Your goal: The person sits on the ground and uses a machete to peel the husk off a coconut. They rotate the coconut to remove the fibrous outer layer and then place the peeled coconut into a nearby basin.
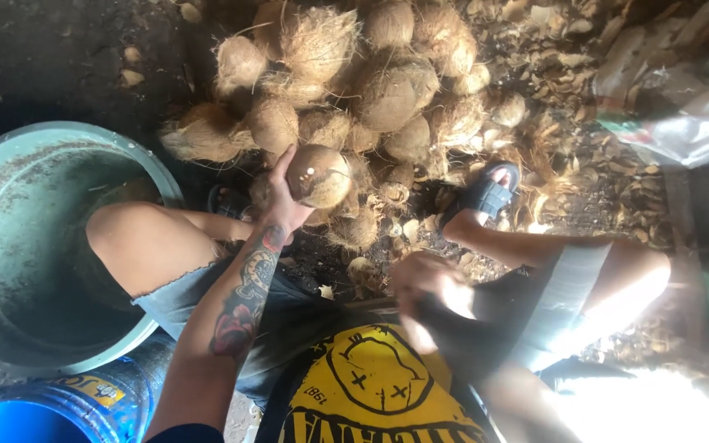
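My left hand [282, 203], on a tattooed forearm, grips a husked brown coconut [319, 175] from below and holds it just in front of a pile of hairy coconuts [371, 82] on the ground. The coconut's pale eyes face the camera. My right hand [427, 287] is blurred above my lap with its fingers curled. A dark shape lies under it, and I cannot tell whether the hand holds it. Both of my knees are spread, with the held coconut between them.
A large empty green tub [10, 164] stands at my left, with a blue drum [43, 410] below it. My sandalled feet [487, 195] rest by the pile. Husk scraps [568, 82] cover the ground at the right, near a plastic bag [683, 123].
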